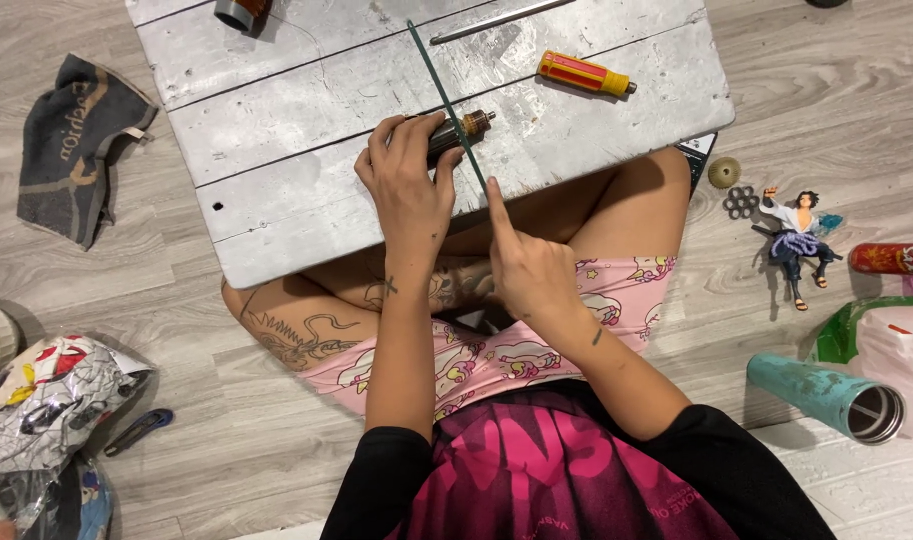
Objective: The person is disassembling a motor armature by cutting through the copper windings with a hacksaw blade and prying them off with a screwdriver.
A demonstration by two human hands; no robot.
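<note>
Status: work under way, not finished | left hand (409,185) clamps dark cylindrical part (455,131) on grey board surface (307,110) | right hand (525,262) grips thin green file (443,95), forefinger extended, laid across part | yellow screwdriver (584,73) beyond hands, untouched

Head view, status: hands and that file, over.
Left hand pinning dark cylinder to board. Right hand on thin file, laid across cylinder. Screwdriver lies apart.

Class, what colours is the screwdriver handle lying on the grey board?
Orange-yellow with red stripes, seen in the head view.
</note>
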